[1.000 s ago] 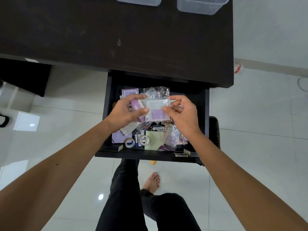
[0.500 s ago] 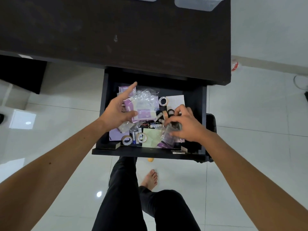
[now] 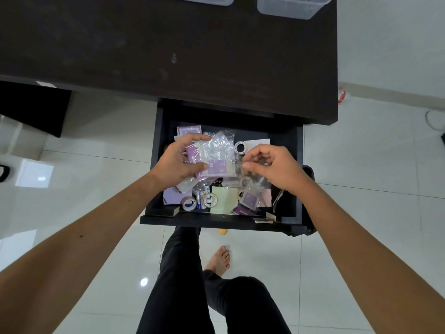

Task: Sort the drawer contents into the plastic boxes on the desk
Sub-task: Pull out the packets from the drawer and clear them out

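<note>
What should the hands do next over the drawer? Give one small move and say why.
Probably lift the clear packet free. The right hand pinches it just above the clutter in the open drawer, while the left hand already holds a bagged purple-and-white pack. Both then go up to the plastic boxes on the desk.

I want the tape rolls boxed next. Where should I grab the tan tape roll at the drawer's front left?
Probably the tan tape roll is best pinched from above across its rim, one finger in the open core: it lies flat, with batteries close on its right, so side access looks tight.
</note>
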